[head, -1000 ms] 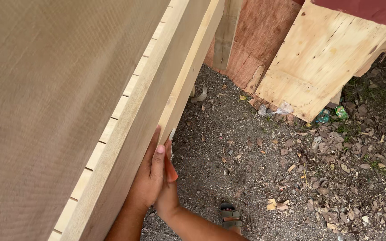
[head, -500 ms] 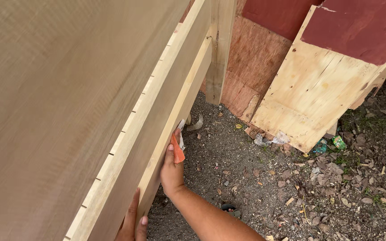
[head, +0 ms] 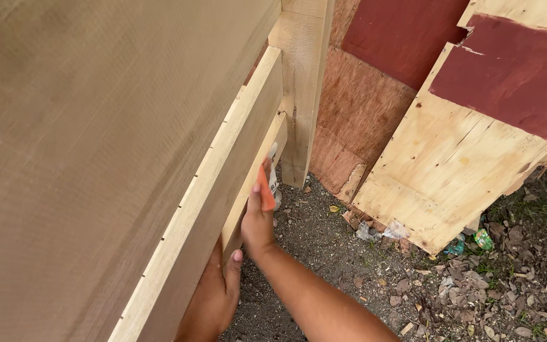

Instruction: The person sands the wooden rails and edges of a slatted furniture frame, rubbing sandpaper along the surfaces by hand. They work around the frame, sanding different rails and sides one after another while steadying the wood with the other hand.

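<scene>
The right hand (head: 257, 223) is gripping an orange tool (head: 265, 188) against the batten (head: 253, 183); the left hand (head: 213, 294) is lying flat, bracing it. A slip could nick those fingers.

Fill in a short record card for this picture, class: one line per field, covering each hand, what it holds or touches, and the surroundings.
left hand: pressed flat against the lower wooden rail, thumb up
right hand: grips an orange tool against the same rail; the tool's kind is unclear
mesh panel: fine tan screen above a pale batten
upright post: meets the rail's far end
plywood sheets: leaning, partly painted dark red
ground: gravel, litter, wood chips
</scene>
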Available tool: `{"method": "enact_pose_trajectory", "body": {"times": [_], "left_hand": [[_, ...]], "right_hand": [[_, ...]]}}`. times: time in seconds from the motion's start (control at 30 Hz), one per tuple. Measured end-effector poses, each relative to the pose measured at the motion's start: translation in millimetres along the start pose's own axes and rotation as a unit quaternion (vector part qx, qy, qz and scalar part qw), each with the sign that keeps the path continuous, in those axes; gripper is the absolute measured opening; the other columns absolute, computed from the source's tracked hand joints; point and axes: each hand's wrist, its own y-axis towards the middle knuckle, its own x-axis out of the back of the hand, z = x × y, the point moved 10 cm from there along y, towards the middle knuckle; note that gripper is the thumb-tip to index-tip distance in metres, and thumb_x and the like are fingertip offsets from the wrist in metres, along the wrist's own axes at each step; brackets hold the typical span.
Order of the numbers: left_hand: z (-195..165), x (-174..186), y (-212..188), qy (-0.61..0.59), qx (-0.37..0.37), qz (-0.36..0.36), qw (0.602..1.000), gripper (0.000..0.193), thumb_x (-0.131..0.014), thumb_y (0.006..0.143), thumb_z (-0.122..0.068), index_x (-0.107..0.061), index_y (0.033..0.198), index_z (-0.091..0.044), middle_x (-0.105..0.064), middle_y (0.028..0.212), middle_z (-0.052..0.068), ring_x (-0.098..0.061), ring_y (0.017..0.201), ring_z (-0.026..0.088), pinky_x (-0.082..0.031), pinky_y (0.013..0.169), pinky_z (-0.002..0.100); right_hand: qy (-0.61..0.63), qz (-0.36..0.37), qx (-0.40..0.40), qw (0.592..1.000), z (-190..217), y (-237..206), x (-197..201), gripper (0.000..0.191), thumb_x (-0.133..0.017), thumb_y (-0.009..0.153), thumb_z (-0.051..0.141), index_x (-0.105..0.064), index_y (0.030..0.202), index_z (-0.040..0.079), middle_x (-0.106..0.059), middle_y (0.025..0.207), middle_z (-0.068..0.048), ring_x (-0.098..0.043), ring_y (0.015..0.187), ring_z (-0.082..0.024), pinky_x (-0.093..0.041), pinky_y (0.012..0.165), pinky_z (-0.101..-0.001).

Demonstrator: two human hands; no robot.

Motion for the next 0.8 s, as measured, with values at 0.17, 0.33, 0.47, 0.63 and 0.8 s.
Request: {"method": "enact_pose_trajectory", "body": {"times": [0.17, 0.33, 0.47, 0.63, 0.8], "left_hand": [[4.0, -10.6, 12.3, -0.196, 0.032, 0.038, 0.979, 0.06, -0.043, 0.102, -0.041, -0.049, 0.147, -0.002, -0.055, 0.147, 0.022, -0.049, 0.142, 0.036, -0.031, 0.118, 0.046], [3.7, -13.7, 7.0, -0.122, -0.035, 0.006, 0.992, 0.064, -0.045, 0.103, -0.044, -0.05, 0.147, 0.002, -0.049, 0.15, 0.029, -0.04, 0.144, 0.042, -0.025, 0.116, 0.049], [25.5, -27.7, 2.8, -0.044, 0.077, 0.059, 0.994, 0.075, -0.045, 0.098, -0.054, -0.046, 0.151, -0.002, -0.05, 0.147, 0.027, -0.042, 0.142, 0.037, -0.029, 0.117, 0.047], [30.5, -30.6, 2.0, -0.072, 0.101, 0.073, 0.99, 0.073, -0.041, 0.098, -0.056, -0.047, 0.149, -0.004, -0.05, 0.148, 0.024, -0.041, 0.144, 0.035, -0.03, 0.119, 0.047], [20.2, -32.0, 5.2, -0.165, 0.03, 0.068, 0.983, 0.071, -0.038, 0.101, -0.053, -0.047, 0.149, 0.0, -0.048, 0.152, 0.026, -0.036, 0.148, 0.038, -0.022, 0.119, 0.05]], "right_hand": [[0.031, 0.062, -0.076, 0.995, -40.8, -109.6, -27.1, 0.072, -0.026, 0.11, 0.048, -0.017, 0.164, 0.001, -0.003, 0.176, -0.018, 0.003, 0.164, -0.032, -0.005, 0.13, -0.0427], [0.024, 0.005, -0.05, 0.998, -49.1, -42.7, -6.1, 0.065, -0.025, 0.111, 0.04, -0.025, 0.162, -0.001, -0.009, 0.176, -0.021, -0.003, 0.163, -0.032, -0.006, 0.129, -0.0401], [0.211, -0.095, -0.249, 0.94, -97.9, 47.8, 23.1, 0.063, -0.035, 0.107, 0.043, -0.043, 0.148, -0.004, -0.051, 0.149, -0.03, -0.052, 0.136, -0.037, -0.042, 0.113, -0.0445], [0.107, -0.05, -0.336, 0.934, -96.2, -19.6, 9.0, 0.071, -0.029, 0.101, 0.054, -0.034, 0.155, 0.007, -0.051, 0.151, -0.022, -0.051, 0.141, -0.03, -0.04, 0.117, -0.0388], [0.047, 0.053, -0.196, 0.978, -50.7, -123.0, -31.1, 0.075, -0.018, 0.107, 0.054, -0.01, 0.164, 0.005, -0.006, 0.175, -0.014, -0.005, 0.162, -0.029, -0.012, 0.129, -0.0418]]}}
